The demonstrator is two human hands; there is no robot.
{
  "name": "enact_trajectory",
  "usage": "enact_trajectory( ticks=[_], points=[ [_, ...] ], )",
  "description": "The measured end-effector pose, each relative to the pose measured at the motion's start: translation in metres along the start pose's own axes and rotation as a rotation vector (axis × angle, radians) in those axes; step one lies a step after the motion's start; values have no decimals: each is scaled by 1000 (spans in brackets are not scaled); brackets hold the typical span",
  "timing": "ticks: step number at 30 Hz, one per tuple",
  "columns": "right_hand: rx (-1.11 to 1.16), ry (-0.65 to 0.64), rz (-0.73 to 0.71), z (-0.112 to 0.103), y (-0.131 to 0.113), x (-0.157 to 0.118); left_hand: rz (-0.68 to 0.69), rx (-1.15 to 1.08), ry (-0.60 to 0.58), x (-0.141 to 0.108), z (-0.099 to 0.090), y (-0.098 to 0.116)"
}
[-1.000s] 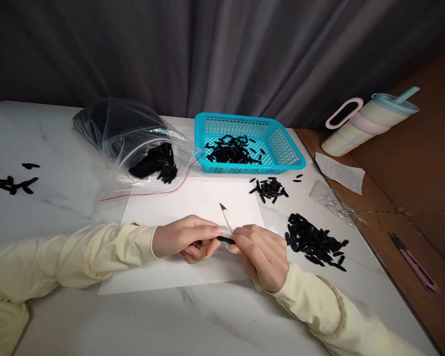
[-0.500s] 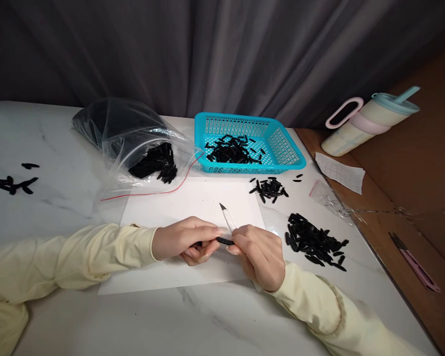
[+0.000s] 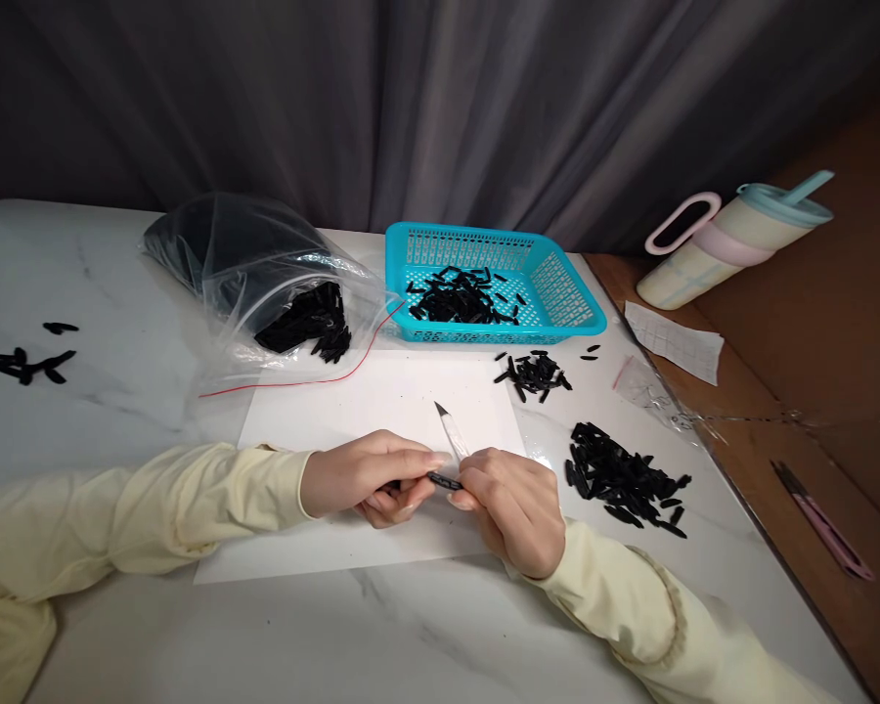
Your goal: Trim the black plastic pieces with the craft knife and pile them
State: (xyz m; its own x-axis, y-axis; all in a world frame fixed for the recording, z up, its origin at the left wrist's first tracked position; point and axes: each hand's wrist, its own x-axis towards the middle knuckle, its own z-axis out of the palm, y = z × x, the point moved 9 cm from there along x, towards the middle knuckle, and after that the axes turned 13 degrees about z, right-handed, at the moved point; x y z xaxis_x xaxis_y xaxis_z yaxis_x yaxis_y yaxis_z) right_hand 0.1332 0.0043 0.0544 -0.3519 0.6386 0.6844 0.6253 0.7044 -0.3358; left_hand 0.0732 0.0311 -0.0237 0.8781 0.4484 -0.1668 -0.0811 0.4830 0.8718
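Over the white paper (image 3: 300, 416), my left hand (image 3: 374, 474) is closed, pinching a small, slim black piece (image 3: 446, 481) between thumb and fingers. Another dark bit shows within its curled fingers. My right hand (image 3: 517, 504) is closed around a craft knife (image 3: 451, 430), whose pointed blade sticks up and away to the left. The right thumb and forefinger also meet the right end of the black piece. Most of the knife's handle is hidden by the hand. A few tiny dark specks lie on the paper.
A blue basket (image 3: 495, 334) holds several black pieces, beside an open clear zip bag (image 3: 264, 264) of more. Loose piles (image 3: 623, 479) lie right and far left. A tumbler (image 3: 733, 240), a paper slip (image 3: 675, 340) and a pink-handled cutter (image 3: 825, 528) are at the right.
The black piece has tilted slightly between my fingers, and its right end sits a touch lower. Both hands stay in almost the same place.
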Motion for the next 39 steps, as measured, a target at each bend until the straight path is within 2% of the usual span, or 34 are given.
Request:
enact_trajectory(
  ticks=[22, 26, 29, 32, 33, 35, 36, 37, 39],
  points=[
    [21, -24, 2, 4, 0, 0, 7, -10, -3, 2, 2, 0],
    [7, -16, -11, -2, -4, 2, -19, -104, 10, 2, 1, -3],
    [-113, 54, 61, -15, 16, 20, -74, -274, 5, 4, -2, -9],
    [-441, 155, 229, -27, 63, 59, -119, -442, 18, 7, -9, -12],
    [-521, 117, 280, -25, 80, 74, -124, -482, 38, 8, -12, -13],
    [-681, -40, 397, -16, 113, 102, -120, -543, 88, 11, -20, -13],
    [-720, -108, 430, -12, 122, 111, -111, -572, 114, 13, -23, -13],
    [-719, -173, 429, -8, 124, 117, -97, -604, 140, 14, -25, -12],
    [-579, -290, 361, 4, 106, 118, -79, -668, 180, 16, -29, -13]
  ],
)
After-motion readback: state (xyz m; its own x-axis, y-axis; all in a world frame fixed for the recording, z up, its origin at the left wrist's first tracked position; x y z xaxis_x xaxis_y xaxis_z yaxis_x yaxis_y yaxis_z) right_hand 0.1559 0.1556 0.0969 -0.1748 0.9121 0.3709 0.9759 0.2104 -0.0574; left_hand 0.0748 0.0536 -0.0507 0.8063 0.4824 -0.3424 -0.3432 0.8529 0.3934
